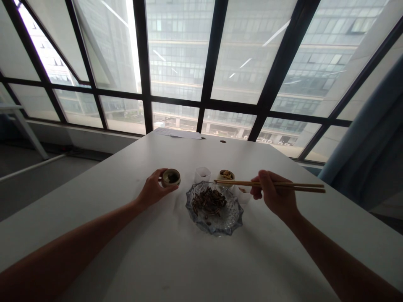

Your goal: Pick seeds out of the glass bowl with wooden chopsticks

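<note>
My left hand is closed around a small round cup with something dark inside. In my right hand is a pair of wooden chopsticks, held level with the tips pointing left. Below the tips lies a clear scalloped glass dish, bearing a heap of small dark brown elongated pieces. Whether the chopstick tips hold anything is too small to tell. Just behind them stands a second small round cup with light tan pieces in it.
A white translucent cup stands behind the dish, and another white cup sits partly behind my right fingers. White paper lies at the far edge of the white table. Windows rise beyond; a blue curtain hangs at right.
</note>
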A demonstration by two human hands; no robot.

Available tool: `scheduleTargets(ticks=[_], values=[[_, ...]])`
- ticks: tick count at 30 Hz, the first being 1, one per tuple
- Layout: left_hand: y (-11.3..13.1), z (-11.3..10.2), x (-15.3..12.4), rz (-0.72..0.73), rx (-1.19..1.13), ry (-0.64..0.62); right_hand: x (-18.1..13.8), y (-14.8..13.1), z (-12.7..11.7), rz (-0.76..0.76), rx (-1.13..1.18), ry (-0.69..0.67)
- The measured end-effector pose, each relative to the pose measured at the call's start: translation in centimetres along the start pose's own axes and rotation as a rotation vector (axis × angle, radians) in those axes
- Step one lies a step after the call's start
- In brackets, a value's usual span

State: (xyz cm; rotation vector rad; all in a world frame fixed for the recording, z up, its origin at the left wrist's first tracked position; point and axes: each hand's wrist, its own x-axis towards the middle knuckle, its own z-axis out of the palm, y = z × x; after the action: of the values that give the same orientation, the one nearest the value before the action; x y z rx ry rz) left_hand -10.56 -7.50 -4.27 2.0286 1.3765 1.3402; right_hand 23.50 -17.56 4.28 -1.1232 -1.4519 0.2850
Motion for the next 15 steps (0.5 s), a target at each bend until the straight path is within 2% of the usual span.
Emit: scheduleTargets(ticks=[3, 10, 12, 15], values=[[0.0, 0.0, 0.0, -0.075, -0.021, -0.038, 0.5, 0.1, -0.2, 0.057, 0.048, 0.052], [-0.2, -0.8, 0.5, -0.180, 0.056, -0.106, 1.1, 0.3, -0.8, 0.105, 0.068, 0.051], [0.6, -1.2, 1.2, -0.128, 0.148, -0.078, 1.1, 0.4, -0.9, 0.084, 0.063, 0.033], [2.7, -0.5, 2.8, 0.036, 0.284, -0.085, 1.0, 0.3, -1.2, 0.032, 0.024, -0.040]])
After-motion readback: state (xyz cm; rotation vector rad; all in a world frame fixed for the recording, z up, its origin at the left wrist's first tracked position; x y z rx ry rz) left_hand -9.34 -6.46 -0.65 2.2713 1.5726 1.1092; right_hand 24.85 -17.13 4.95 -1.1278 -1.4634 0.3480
